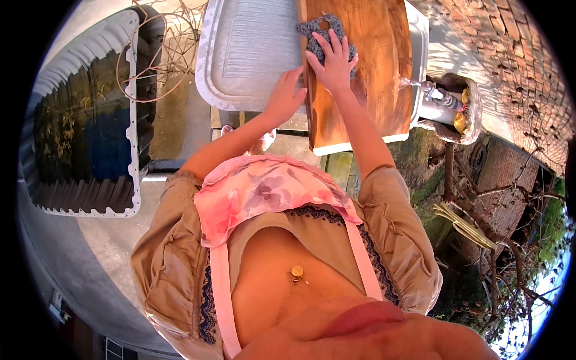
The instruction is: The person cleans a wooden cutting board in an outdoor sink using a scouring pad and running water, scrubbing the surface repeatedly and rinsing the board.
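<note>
A crumpled dark grey cloth [307,28] lies on a wet, reddish-brown wooden board [354,123]. My right hand [336,63] holds the cloth down against the wood, its fingers reaching over it. Beside the board's left edge is my left hand [285,95], with thumb and fingers apart and nothing in it. Its fingertips come close to that edge; whether they touch it I cannot tell. Water sprays from a metal tap [429,90] onto the right side of the board, which rests across a pale washbasin [255,57] with a ribbed surface.
To the left stands a large grey tub [133,162] of dark water, with a bent wire frame [144,99] by its rim. A hollow stump-like surround [471,114] encloses the tap pipe. Brick paving [510,42] runs along the right, with branches [516,246] below it.
</note>
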Demonstrator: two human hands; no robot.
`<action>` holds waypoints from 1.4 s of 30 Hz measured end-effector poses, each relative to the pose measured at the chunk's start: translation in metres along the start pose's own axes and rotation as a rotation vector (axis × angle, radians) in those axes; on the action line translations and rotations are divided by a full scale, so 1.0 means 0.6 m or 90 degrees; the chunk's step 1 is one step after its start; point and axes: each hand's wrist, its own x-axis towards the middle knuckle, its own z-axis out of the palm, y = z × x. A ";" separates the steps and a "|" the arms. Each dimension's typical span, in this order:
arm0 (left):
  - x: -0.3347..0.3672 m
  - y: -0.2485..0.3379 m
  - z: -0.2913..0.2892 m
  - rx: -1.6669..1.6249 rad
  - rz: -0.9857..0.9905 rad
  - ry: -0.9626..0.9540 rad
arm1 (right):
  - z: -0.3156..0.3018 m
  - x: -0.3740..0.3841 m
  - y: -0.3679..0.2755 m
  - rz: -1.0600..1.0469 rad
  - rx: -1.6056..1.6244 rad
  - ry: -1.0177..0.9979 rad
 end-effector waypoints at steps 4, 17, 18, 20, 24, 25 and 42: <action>0.071 0.040 -0.012 0.213 0.180 -0.004 | -0.069 -0.207 0.094 0.003 -0.062 -0.022; 0.231 0.040 0.108 0.733 0.344 -0.151 | -0.044 -0.013 0.228 0.249 -0.040 0.082; 0.230 0.032 0.094 0.735 0.337 -0.137 | -0.054 -0.045 0.198 0.175 -0.010 0.022; 0.228 0.037 0.087 0.736 0.336 -0.138 | -0.103 -0.149 0.183 0.097 0.005 -0.063; 0.235 0.060 0.100 0.726 0.317 -0.160 | -0.118 -0.207 0.255 0.306 -0.043 0.025; 0.233 0.064 0.103 0.729 0.304 -0.183 | -0.108 -0.171 0.272 0.407 -0.054 0.070; 0.461 0.035 -0.037 0.629 0.399 -0.039 | -0.061 0.022 0.276 0.649 -0.054 0.128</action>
